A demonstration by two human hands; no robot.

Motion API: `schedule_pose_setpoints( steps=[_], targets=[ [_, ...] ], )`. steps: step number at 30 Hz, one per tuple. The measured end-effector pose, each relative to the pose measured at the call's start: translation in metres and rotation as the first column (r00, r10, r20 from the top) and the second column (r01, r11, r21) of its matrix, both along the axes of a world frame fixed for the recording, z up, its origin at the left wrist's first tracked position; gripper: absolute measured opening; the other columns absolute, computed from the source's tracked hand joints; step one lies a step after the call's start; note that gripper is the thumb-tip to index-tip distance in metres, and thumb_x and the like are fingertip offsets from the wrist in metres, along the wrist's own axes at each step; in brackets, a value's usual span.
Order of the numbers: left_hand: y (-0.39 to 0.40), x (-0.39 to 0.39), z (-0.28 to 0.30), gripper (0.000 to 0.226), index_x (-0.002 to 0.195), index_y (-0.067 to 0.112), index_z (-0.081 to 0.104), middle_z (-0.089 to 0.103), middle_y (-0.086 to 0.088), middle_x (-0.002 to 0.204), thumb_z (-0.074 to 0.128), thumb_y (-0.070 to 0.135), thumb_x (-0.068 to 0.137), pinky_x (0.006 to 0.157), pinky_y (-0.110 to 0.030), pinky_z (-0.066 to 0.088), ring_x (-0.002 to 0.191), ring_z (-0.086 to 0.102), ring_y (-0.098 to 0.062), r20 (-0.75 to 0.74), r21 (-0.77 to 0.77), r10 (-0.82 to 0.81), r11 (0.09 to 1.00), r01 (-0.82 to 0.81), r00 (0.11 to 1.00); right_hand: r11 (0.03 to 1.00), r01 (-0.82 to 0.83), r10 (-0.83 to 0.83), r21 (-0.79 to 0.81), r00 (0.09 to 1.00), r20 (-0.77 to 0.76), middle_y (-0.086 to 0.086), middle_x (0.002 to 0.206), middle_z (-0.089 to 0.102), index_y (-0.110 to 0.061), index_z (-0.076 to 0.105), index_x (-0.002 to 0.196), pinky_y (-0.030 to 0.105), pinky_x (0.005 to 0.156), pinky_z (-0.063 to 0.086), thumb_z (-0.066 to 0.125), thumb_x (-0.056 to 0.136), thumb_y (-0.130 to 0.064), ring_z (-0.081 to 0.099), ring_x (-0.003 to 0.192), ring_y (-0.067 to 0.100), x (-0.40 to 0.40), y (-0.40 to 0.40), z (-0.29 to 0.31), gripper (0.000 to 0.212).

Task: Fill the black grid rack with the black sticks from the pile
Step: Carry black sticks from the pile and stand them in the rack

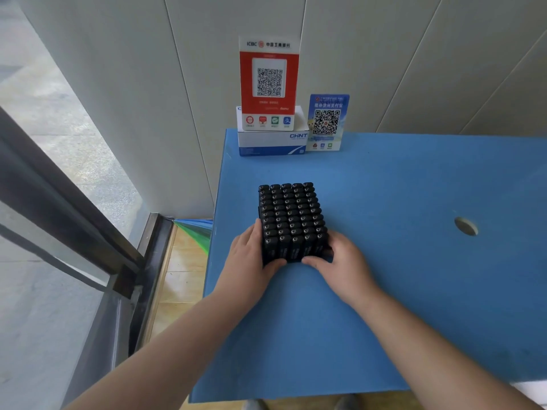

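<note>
The black grid rack (pixel 291 214) stands on the blue table (pixel 399 276), packed with upright black sticks (pixel 296 202) in several rows. My left hand (pixel 251 258) grips the rack's near left corner, thumb along the front and fingers along the left side. My right hand (pixel 343 261) grips the near right corner, thumb on the front face. No loose pile of sticks is in view.
A white and blue CHNT box (pixel 272 140) sits at the table's back edge with a red QR stand (pixel 268 81) on it. Beside it stands a blue QR card (pixel 327 122). A round hole (pixel 466 226) is in the tabletop at right. The table's left edge drops to the floor.
</note>
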State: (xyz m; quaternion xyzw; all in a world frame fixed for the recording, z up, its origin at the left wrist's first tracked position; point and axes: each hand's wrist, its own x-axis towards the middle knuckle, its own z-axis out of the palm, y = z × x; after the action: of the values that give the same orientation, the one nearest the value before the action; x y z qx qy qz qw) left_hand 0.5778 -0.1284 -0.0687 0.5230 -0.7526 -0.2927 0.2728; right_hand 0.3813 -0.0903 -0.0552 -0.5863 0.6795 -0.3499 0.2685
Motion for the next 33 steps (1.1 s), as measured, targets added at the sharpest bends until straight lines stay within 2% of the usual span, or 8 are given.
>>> schedule_pose_setpoints(
  steps=[5, 8, 11, 13, 16, 24, 28, 33],
  targets=[
    [-0.009, -0.001, -0.002, 0.083, 0.154, 0.027, 0.021, 0.044, 0.012, 0.146, 0.069, 0.034, 0.086, 0.107, -0.030, 0.031, 0.127, 0.039, -0.018, 0.031, -0.022, 0.017, 1.000, -0.016, 0.999, 0.999, -0.018, 0.016, -0.043, 0.999, -0.034, -0.013, 0.107, 0.068, -0.025, 0.068, 0.109, 0.009, 0.084, 0.043, 0.083, 0.076, -0.012, 0.061, 0.097, 0.005, 0.004, -0.012, -0.004, 0.039],
    [-0.019, -0.002, -0.003, 0.081, 0.154, 0.025, 0.022, 0.046, 0.010, 0.145, 0.068, 0.032, 0.087, 0.106, -0.033, 0.034, 0.125, 0.041, -0.021, 0.046, -0.030, 0.044, 0.999, -0.043, 0.998, 0.999, -0.015, 0.012, -0.051, 0.998, -0.056, -0.016, 0.103, 0.064, -0.023, 0.069, 0.110, 0.001, 0.081, 0.037, 0.082, 0.076, -0.011, 0.057, 0.094, 0.003, 0.007, -0.025, -0.003, 0.038],
    [-0.037, -0.002, -0.004, 0.074, 0.148, 0.026, 0.030, 0.052, 0.010, 0.136, 0.068, 0.029, 0.085, 0.103, -0.039, 0.039, 0.122, 0.046, -0.022, 0.034, -0.020, 0.062, 0.998, -0.061, 0.998, 0.999, -0.007, 0.004, -0.046, 0.999, -0.051, -0.015, 0.100, 0.061, -0.020, 0.069, 0.110, -0.001, 0.078, 0.036, 0.082, 0.077, -0.010, 0.056, 0.092, 0.003, 0.010, -0.041, -0.003, 0.037],
    [-0.048, -0.002, -0.005, 0.069, 0.144, 0.027, 0.035, 0.055, 0.010, 0.130, 0.068, 0.026, 0.084, 0.100, -0.041, 0.042, 0.119, 0.049, -0.023, 0.034, -0.019, 0.070, 0.997, -0.070, 0.997, 1.000, 0.005, -0.006, -0.027, 1.000, -0.028, -0.015, 0.098, 0.062, -0.021, 0.069, 0.108, 0.005, 0.077, 0.039, 0.082, 0.077, -0.010, 0.058, 0.091, 0.007, 0.013, -0.054, -0.002, 0.035],
    [-0.064, -0.001, -0.003, 0.067, 0.144, 0.025, 0.035, 0.056, 0.006, 0.127, 0.067, 0.024, 0.085, 0.099, -0.039, 0.041, 0.116, 0.048, -0.024, 0.053, -0.036, 0.093, 0.995, -0.091, 0.994, 1.000, 0.003, -0.003, 0.001, 1.000, 0.012, -0.009, 0.100, 0.067, -0.023, 0.068, 0.104, 0.023, 0.079, 0.047, 0.081, 0.078, -0.010, 0.065, 0.092, 0.013, 0.016, -0.075, -0.001, 0.032],
    [-0.116, 0.004, 0.001, 0.066, 0.144, 0.023, 0.035, 0.057, 0.002, 0.127, 0.066, 0.025, 0.085, 0.100, -0.039, 0.038, 0.116, 0.047, -0.028, 0.105, -0.022, 0.085, 0.996, -0.084, 0.991, 0.998, 0.020, -0.022, -0.052, 0.999, -0.025, 0.000, 0.100, 0.070, -0.018, 0.069, 0.101, 0.036, 0.083, 0.053, 0.082, 0.077, -0.012, 0.067, 0.092, 0.022, 0.023, -0.125, -0.009, 0.029],
    [-0.132, 0.005, -0.001, 0.062, 0.140, 0.025, 0.040, 0.058, 0.006, 0.127, 0.067, 0.027, 0.085, 0.101, -0.038, 0.039, 0.117, 0.049, -0.026, 0.101, -0.045, 0.100, 0.994, -0.096, 0.990, 0.996, 0.014, -0.019, -0.085, 0.998, -0.056, 0.001, 0.100, 0.069, -0.016, 0.070, 0.103, 0.030, 0.078, 0.049, 0.082, 0.077, -0.012, 0.065, 0.092, 0.023, 0.023, -0.141, -0.010, 0.029],
    [-0.140, 0.004, -0.001, 0.055, 0.134, 0.027, 0.046, 0.059, 0.007, 0.124, 0.067, 0.021, 0.084, 0.090, -0.030, 0.035, 0.115, 0.049, -0.024, 0.074, -0.069, 0.137, 0.989, -0.132, 0.988, 0.993, 0.010, -0.020, -0.118, 0.997, -0.081, 0.000, 0.103, 0.069, -0.016, 0.070, 0.108, 0.021, 0.073, 0.036, 0.081, 0.078, -0.013, 0.063, 0.093, 0.021, 0.024, -0.153, -0.013, 0.032]
  ],
)
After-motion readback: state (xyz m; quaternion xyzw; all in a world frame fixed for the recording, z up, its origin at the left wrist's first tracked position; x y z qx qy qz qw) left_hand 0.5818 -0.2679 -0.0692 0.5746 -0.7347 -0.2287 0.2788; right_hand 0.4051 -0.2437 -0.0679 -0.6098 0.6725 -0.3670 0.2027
